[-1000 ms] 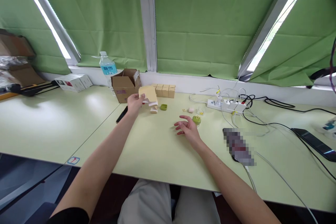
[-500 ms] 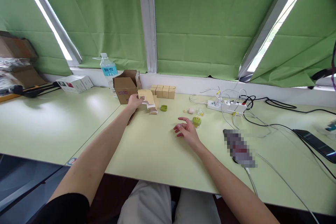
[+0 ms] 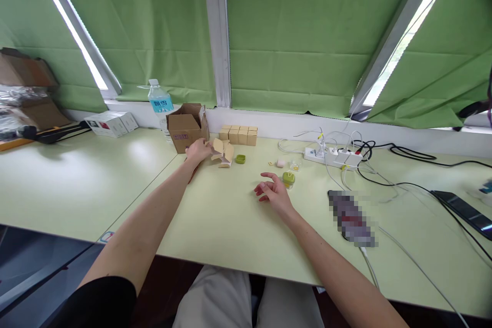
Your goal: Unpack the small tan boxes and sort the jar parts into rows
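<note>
My left hand (image 3: 198,150) is at the front right corner of a brown cardboard box (image 3: 183,130). Its fingertips reach a small opened-out carton (image 3: 223,154) with white inner sides; whether they grip it is not clear. A small green tray-like piece (image 3: 240,159) lies to the right of that carton. My right hand (image 3: 273,192) hovers over the desk, fingers apart and holding nothing. Close beside it stands a small green-topped container (image 3: 288,179) with a clear lower part. Behind that are a pale pink piece (image 3: 281,163) and a clear piece (image 3: 294,166).
Several small tan boxes (image 3: 243,136) line the wall, with a large water bottle (image 3: 159,100) behind the brown box. A white power strip (image 3: 332,157) trails cables to the right. A blurred-out device (image 3: 351,219) and a black phone (image 3: 463,212) lie there too.
My left hand has lowered slightly, and the carton piece that it held raised is now down by the other flaps. My right hand stays in place.
</note>
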`<state>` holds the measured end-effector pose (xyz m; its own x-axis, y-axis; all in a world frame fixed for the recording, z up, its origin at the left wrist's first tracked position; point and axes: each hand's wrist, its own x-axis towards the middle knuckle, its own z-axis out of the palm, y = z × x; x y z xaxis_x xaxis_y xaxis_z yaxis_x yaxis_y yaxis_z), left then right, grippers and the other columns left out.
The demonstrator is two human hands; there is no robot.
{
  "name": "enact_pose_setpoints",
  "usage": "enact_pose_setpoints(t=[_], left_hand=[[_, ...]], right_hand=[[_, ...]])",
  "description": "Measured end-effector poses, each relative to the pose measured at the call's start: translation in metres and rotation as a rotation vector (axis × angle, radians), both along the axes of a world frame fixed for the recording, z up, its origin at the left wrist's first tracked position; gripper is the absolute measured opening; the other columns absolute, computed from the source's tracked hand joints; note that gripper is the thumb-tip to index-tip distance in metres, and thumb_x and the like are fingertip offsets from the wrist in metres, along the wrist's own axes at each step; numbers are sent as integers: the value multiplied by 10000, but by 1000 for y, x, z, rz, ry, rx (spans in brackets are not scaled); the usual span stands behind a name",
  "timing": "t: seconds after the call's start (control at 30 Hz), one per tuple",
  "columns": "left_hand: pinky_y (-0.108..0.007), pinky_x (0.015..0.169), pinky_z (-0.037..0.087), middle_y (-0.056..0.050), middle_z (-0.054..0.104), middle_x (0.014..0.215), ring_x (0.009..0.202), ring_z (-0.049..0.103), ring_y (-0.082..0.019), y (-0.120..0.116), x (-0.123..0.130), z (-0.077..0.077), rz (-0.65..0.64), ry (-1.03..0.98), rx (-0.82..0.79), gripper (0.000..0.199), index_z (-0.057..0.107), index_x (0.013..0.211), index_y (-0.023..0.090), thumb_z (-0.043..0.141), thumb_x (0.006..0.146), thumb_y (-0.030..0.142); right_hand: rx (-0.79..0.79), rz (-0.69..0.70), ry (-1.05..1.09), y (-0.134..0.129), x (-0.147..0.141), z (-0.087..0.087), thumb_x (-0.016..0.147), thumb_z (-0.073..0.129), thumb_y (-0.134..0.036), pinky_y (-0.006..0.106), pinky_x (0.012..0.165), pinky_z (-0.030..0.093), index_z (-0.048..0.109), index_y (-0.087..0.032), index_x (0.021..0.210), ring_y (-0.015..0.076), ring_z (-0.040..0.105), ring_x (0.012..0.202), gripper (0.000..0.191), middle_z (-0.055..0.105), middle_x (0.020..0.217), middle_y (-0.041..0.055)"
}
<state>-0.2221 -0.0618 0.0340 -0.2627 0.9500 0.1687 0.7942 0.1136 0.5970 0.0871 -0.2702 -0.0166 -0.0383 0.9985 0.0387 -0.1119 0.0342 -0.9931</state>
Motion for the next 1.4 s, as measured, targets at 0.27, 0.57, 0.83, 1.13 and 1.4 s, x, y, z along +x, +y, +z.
enact_pose_setpoints(t=[0.27,0.57,0.83,1.13,1.4], left_hand=[[-677,1164,365,-207,740,1412,1434,548,-513,-14,13,-10,-36,117,-51,480,766,1252,253,590,927,560],[-629,1150,353,-237,721,1408,1430,546,-486,-34,32,-24,-116,223,-16,521,698,1364,226,568,943,505],[-649,1140,350,-261,671,1463,1437,489,-514,-61,48,-13,-75,268,69,551,647,1435,187,531,984,482],[-571,1074,452,-159,800,1097,1238,636,-406,-152,117,-19,-647,252,221,328,778,1224,241,575,985,338],[-535,1018,487,-134,799,977,1119,673,-367,-169,154,-29,-741,158,193,270,799,1118,265,573,986,331]], right_hand=[[17,2,2,-1,-1,1,754,847,-678,347,676,580,576,-272,1236,226,718,832,686,774,849,13],[20,7,-2,-2,0,2,768,844,-662,346,681,576,578,-281,1229,230,724,836,655,770,840,7],[39,-13,-16,-1,-1,3,767,828,-647,352,677,572,583,-271,1219,235,719,825,637,767,830,13],[393,-499,-360,1,41,31,935,650,-482,357,646,484,704,-261,1062,208,587,652,260,690,768,24],[154,-636,-626,28,112,24,720,624,-220,380,779,492,652,-271,1017,236,637,792,303,775,1054,60]])
